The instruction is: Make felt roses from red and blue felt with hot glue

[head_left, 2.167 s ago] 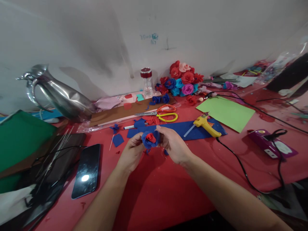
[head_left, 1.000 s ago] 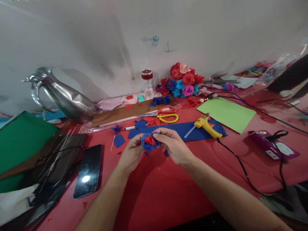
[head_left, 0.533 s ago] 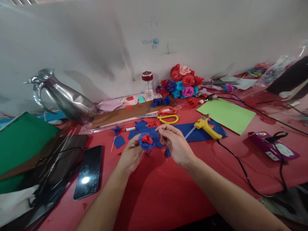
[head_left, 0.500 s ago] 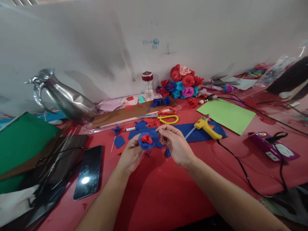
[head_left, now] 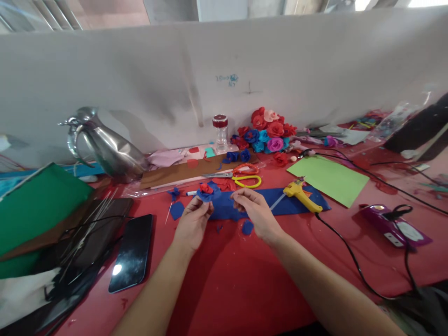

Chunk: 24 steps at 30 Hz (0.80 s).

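My left hand [head_left: 192, 221] is closed on a paper flower [head_left: 206, 190] with a red centre and blue outer petals. Just right of the flower, my right hand [head_left: 254, 210] has its thumb and fingertips pinched together; whatever lies between them is too small to make out. Beneath and behind both hands stretches a strip of blue paper [head_left: 227, 205]. On its right part rests a yellow glue gun [head_left: 301, 196]. A small blue paper piece [head_left: 247, 227] lies below my right hand.
Scissors [head_left: 247, 179] lie behind the hands, near a brown board [head_left: 175, 173]. A phone [head_left: 132, 252] and a metal jug [head_left: 112, 149] are at left. Paper roses [head_left: 273, 128], a glass jar [head_left: 221, 133], green paper [head_left: 329, 177] and a purple power strip [head_left: 395, 226] are also there.
The flower has tilted, its face now turned more upward, and has moved slightly up and left from the right hand. The camera view has tipped upward, showing more above the wall.
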### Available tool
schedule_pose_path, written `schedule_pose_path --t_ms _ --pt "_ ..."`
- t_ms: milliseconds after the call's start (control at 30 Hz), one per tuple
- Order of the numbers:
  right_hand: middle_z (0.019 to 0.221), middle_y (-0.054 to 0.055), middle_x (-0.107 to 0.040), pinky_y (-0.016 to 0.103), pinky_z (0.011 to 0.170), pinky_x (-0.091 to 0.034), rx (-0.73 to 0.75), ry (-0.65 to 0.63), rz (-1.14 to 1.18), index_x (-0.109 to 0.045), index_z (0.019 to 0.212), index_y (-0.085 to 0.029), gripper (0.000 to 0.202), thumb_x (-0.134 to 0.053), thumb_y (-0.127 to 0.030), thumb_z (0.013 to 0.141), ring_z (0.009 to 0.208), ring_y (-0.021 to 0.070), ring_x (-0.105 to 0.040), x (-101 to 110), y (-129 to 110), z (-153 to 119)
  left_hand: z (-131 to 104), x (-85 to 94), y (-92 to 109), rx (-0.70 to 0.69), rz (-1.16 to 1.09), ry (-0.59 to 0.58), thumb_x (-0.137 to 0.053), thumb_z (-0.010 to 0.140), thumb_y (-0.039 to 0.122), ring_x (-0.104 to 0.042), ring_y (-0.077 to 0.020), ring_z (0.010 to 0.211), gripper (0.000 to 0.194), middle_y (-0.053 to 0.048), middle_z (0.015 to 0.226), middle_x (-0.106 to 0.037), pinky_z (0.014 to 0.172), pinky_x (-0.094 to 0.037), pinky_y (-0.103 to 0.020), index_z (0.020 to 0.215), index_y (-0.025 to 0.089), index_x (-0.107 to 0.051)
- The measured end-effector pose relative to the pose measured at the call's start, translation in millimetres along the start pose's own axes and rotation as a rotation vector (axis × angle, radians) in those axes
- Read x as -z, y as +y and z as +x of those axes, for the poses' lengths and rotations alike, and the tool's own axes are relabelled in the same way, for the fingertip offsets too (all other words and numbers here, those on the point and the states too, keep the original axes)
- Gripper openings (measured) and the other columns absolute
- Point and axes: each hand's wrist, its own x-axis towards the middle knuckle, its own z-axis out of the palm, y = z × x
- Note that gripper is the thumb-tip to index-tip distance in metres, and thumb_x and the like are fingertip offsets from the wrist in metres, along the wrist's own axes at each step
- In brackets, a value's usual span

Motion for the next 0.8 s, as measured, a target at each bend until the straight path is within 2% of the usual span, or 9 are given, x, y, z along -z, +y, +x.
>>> schedule_pose_path --t_ms 100,200,233,300,433,533,633,800 --pt "0.079 0.003 -0.066 0.031 0.068 -0.045 0.188 0.107 -0.349 -0.066 0.082 -0.022 0.014 -0.056 -0.030 0.076 0.074 0.0192 -0.059 10 14 9 3 2.2 3 0.026 -0.061 0.082 -0.082 0.064 0.013 -0.057 -0.0067 0.062 0.023 0.004 0.065 -0.061 0.066 -0.048 -0.018 0.067 0.017 -0.059" --pt "0.108 0.011 -0.067 0.038 0.089 -0.047 0.383 0.152 -0.825 -0.069 0.102 -0.021 0.030 -0.049 -0.017 0.079 0.105 0.0267 -0.059 23 22 26 6 3.8 6 0.057 -0.130 0.130 -0.076 0.068 0.008 -0.055 -0.0058 0.056 0.020 0.003 0.063 -0.060 0.060 -0.047 -0.017 0.067 0.016 -0.058" --pt "0.115 0.013 -0.066 0.039 0.096 -0.044 0.385 0.149 -0.971 -0.067 0.109 -0.019 0.036 -0.047 -0.014 0.080 0.111 0.0277 -0.057 26 23 34 6 4.0 7 0.063 -0.150 0.135 -0.074 0.069 0.007 -0.054 -0.0055 0.054 0.019 0.003 0.062 -0.060 0.059 -0.047 -0.017 0.067 0.016 -0.057" --pt "0.127 0.015 -0.061 0.039 0.104 -0.040 0.286 0.101 -1.273 -0.062 0.123 -0.016 0.046 -0.044 -0.008 0.082 0.121 0.0281 -0.053 32 22 50 8 4.0 9 0.074 -0.185 0.139 -0.071 0.072 0.004 -0.054 -0.0053 0.052 0.019 0.003 0.061 -0.060 0.057 -0.048 -0.017 0.067 0.016 -0.057" --pt "0.125 0.019 -0.063 0.035 0.101 -0.041 0.213 -0.022 -1.448 -0.061 0.124 -0.009 0.047 -0.047 -0.003 0.080 0.119 0.0277 -0.056 34 14 79 9 2.9 12 0.112 -0.238 0.172 -0.063 0.078 0.001 -0.055 -0.0052 0.048 0.018 0.002 0.060 -0.062 0.054 -0.049 -0.016 0.068 0.015 -0.058" --pt "0.118 0.014 -0.068 0.029 0.094 -0.044 0.193 -0.137 -1.552 -0.065 0.117 -0.013 0.044 -0.048 -0.001 0.079 0.111 0.0231 -0.061 33 6 95 11 3.2 12 0.137 -0.268 0.196 -0.058 0.082 0.000 -0.056 -0.0051 0.046 0.020 0.001 0.060 -0.065 0.052 -0.050 -0.016 0.069 0.015 -0.060" --pt "0.115 0.013 -0.070 0.026 0.087 -0.044 0.201 -0.242 -1.655 -0.068 0.111 -0.014 0.040 -0.048 0.000 0.080 0.107 0.0210 -0.063 32 -2 106 13 5.0 10 0.144 -0.304 0.199 -0.059 0.082 0.000 -0.057 -0.0053 0.047 0.020 0.000 0.062 -0.067 0.053 -0.050 -0.016 0.069 0.015 -0.061" --pt "0.107 0.015 -0.071 0.027 0.081 -0.045 0.240 -0.366 -1.811 -0.070 0.104 -0.012 0.028 -0.053 -0.006 0.082 0.101 0.0236 -0.065 27 -16 116 16 8.0 7 0.137 -0.366 0.175 -0.061 0.080 -0.003 -0.059 -0.0056 0.051 0.023 0.001 0.062 -0.067 0.056 -0.049 -0.016 0.067 0.016 -0.060"
